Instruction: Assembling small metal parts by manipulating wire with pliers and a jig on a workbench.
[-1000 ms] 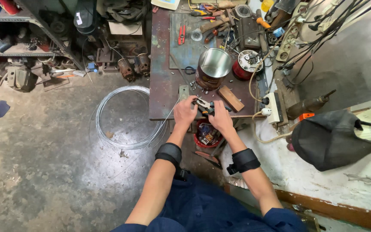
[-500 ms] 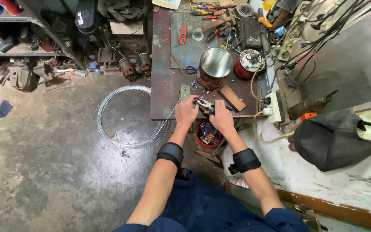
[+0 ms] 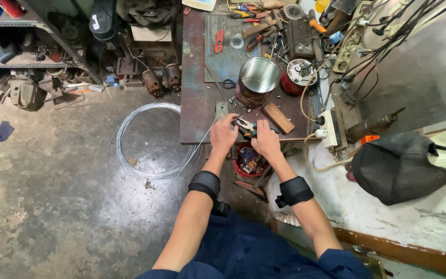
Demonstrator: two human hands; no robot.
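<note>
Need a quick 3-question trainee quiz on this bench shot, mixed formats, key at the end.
1. True or false: both hands are at the near edge of the workbench.
2. What lies on the floor left of the bench? A) a wire coil B) a ladder C) a tyre
3. What tool sits between the two hands?

Key:
1. True.
2. A.
3. Pliers; the right hand holds the handles, and the left hand is at the jaws.

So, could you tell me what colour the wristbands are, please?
Black, both wristbands, clearest in the head view.
</note>
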